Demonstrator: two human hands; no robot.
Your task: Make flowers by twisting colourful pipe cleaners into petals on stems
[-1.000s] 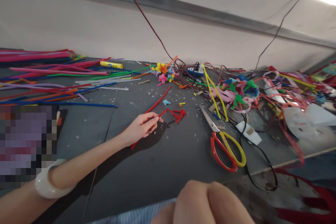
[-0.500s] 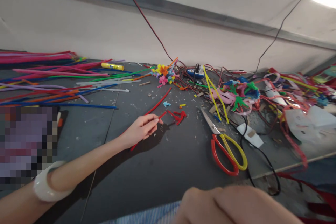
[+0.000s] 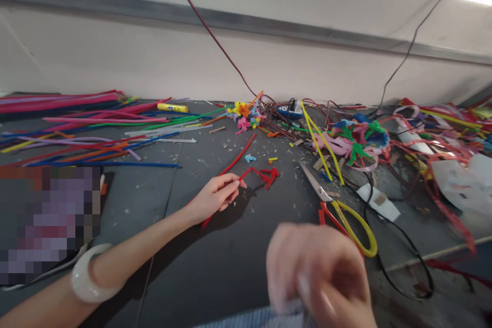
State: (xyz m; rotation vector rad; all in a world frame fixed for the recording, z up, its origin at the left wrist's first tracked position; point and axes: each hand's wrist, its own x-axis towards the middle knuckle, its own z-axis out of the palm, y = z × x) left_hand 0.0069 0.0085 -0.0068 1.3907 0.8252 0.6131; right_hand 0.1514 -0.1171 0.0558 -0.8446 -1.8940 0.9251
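Observation:
My left hand [image 3: 215, 196] reaches out over the dark grey table [image 3: 238, 261], fingers pinched on a red pipe cleaner [image 3: 209, 217] whose end pokes out past my fingertips. A white bangle [image 3: 85, 279] sits on that forearm. Just beyond the fingertips lie bent red pipe cleaner pieces [image 3: 268, 174] and a long red pipe cleaner [image 3: 238, 156]. My right hand [image 3: 321, 277] is close to the camera at the bottom, smeared by motion, in front of the red and yellow scissors [image 3: 344, 212].
Long pipe cleaners in many colours [image 3: 88, 130] are spread at the left, with a yellow glue stick [image 3: 172, 107]. Small pipe cleaner flowers [image 3: 244, 113], tangled cords and coloured scraps [image 3: 357, 136] fill the right. A wall runs behind. A pixelated patch covers the left edge.
My right hand has risen into view in front of the scissors and blurred. The view has tilted a little; my left hand keeps its pinch on the red pipe cleaner.

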